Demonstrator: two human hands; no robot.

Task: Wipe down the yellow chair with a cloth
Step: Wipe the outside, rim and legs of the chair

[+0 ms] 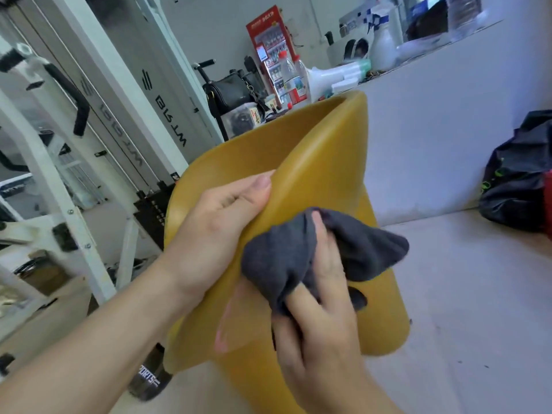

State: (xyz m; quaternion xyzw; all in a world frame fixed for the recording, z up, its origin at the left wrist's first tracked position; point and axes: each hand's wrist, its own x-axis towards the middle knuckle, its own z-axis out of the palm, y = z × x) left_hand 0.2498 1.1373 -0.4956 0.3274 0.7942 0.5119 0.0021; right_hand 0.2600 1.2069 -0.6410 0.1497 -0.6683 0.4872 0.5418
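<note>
Obs.: the yellow chair (268, 150) sits mid-view, tipped toward the person, with one curved edge of its moulded shell pointing up. I cannot tell whether any part of it rests on the pale floor (463, 294). A white gym rack (68, 186) stands just beside it.

Left hand (215, 231): clamped over the shell's edge, thumb lying along the near face, fingers hidden behind the plastic. It looks like a firm hold, steadying the chair.

Right hand (322, 324): fingers curled into a dark grey cloth (364, 249), which is bunched in the palm and pressed against the shell's outer face, just beside the left hand. A loose tail of cloth sticks out to the right.

Handling, my judgement: the shell looks like one-piece hard plastic with a glossy skin. It is likely light enough for one hand to steady, stiff, and somewhat slick. The rim is the sensible place to hold, since the broad faces give no purchase. What looks like a dark oval opening below the cloth might serve as a second hold. The cloth is soft and limp, so it is best kept wadded to stop the tail dragging. I cannot tell whether it is damp.

Also present: a black sports bottle (150, 380) on the floor under the chair, and a dark bag (516, 186) against the wall.
</note>
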